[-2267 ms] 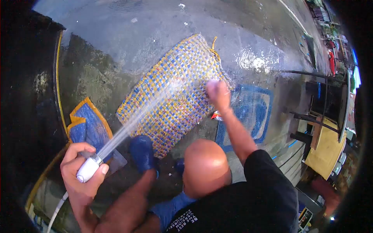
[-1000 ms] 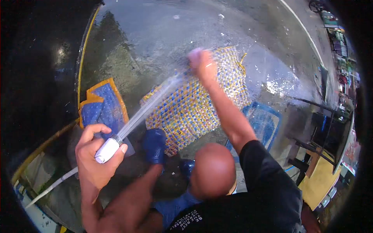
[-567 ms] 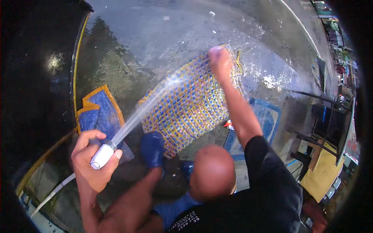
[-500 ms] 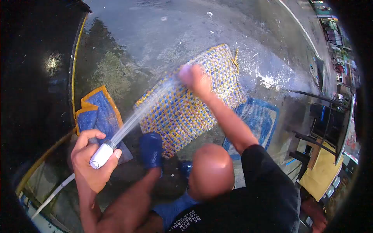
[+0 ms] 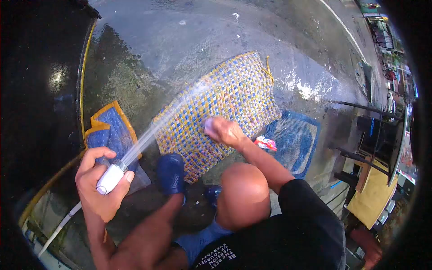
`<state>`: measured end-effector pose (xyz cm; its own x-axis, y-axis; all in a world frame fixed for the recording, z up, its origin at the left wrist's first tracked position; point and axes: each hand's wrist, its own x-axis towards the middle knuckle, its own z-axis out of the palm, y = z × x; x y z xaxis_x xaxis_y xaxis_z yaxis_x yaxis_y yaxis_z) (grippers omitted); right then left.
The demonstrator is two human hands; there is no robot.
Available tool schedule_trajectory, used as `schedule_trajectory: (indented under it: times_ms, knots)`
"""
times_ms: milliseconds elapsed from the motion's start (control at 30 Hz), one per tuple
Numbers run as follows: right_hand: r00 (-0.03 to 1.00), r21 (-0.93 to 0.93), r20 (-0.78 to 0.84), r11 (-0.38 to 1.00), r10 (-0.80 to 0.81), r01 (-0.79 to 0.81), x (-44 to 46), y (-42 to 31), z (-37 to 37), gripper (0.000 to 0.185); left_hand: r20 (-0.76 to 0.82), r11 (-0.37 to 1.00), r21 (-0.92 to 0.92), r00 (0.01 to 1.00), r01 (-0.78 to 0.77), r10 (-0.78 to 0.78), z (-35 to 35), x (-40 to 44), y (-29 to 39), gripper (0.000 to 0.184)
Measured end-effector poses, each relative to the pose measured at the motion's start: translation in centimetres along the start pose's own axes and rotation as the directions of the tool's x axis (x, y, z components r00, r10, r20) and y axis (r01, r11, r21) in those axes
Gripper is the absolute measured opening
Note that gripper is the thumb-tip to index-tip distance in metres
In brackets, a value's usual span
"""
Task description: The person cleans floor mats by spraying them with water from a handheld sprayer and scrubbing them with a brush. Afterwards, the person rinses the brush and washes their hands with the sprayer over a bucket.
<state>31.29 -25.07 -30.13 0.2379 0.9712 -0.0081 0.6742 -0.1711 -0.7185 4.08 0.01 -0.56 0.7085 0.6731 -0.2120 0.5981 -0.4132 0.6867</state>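
My left hand [image 5: 100, 203] is closed around a white hose nozzle [image 5: 110, 179], and a jet of water [image 5: 150, 135] streams from it up and right onto a woven mat [image 5: 234, 99]. The mat is yellow, blue and white and lies flat on the wet ground. On its lower middle, my right hand [image 5: 228, 133] grips a pale purple bar [image 5: 209, 127]; the fingers hide most of the bar. Beside my right forearm is a red and white wrapper [image 5: 265, 143]. A white hose [image 5: 58, 230] trails from the nozzle to the lower left.
A folded blue cloth with an orange border [image 5: 112, 126] lies left of the mat. A blue and grey mat [image 5: 294, 144] is on the right. My feet in blue clogs [image 5: 171, 173] stand near the mat's lower edge. A dark-framed stand [image 5: 378, 139] is at far right.
My right hand has moved down the mat toward me with the purple bar. The red and white wrapper now shows beside my forearm. My left hand keeps spraying, shifted slightly left.
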Motion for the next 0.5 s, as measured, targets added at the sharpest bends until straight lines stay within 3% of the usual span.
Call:
schedule_trajectory:
  times_ms: [67,100,133,167,200,267,333,400,500]
  knots:
    - [0.908,-0.361,0.114,0.869,0.402,-0.339,-0.2,0.1,-3.9,0.037,-0.005,1.0,-0.004,1.0,-0.009,0.009,-0.1,0.2,0.1,0.016]
    - [0.871,-0.388,-0.164,0.781,0.464,-0.489,-2.1,7.2,-3.5,0.042,-0.018,1.0,-0.001,1.0,-0.001,0.001,-0.1,0.3,0.1,0.015]
    - [0.73,-0.353,-0.349,0.639,0.588,-0.684,-1.7,10.8,-5.7,0.042,-0.01,1.0,-0.003,1.0,0.008,-0.008,-0.2,0.2,0.2,0.015]
    - [0.668,-0.288,-0.532,0.631,0.52,-0.72,-0.9,12.8,-8.6,0.043,-0.005,1.0,-0.004,1.0,0.007,-0.007,-0.2,0.3,0.3,0.015]
    - [0.686,-0.383,-0.636,0.627,0.353,-0.678,-0.5,13.5,-10.7,0.046,-0.008,0.999,-0.024,1.0,0.028,-0.029,-0.2,0.2,0.5,0.015]
    - [0.665,-0.482,-0.657,0.481,0.354,-0.732,-0.6,17.3,-14.0,0.045,-0.02,0.994,-0.072,0.996,0.082,-0.084,0.0,0.0,1.0,0.015]
    - [0.406,-0.203,-0.778,0.42,0.48,-0.885,-1.5,18.9,-16.7,0.042,0.019,0.997,-0.057,0.999,0.043,-0.042,-0.3,-0.3,0.4,0.016]
    - [0.396,-0.231,-0.758,0.354,0.519,-0.906,-3.5,17.9,-17.9,0.056,0.056,0.997,-0.071,0.998,0.015,-0.011,-0.7,-0.6,0.3,0.017]
    - [0.458,-0.317,-0.659,0.331,0.597,-0.889,-7.5,16.8,-17.2,0.059,0.08,0.993,-0.117,0.996,-0.021,0.031,-1.8,-0.9,0.7,0.021]
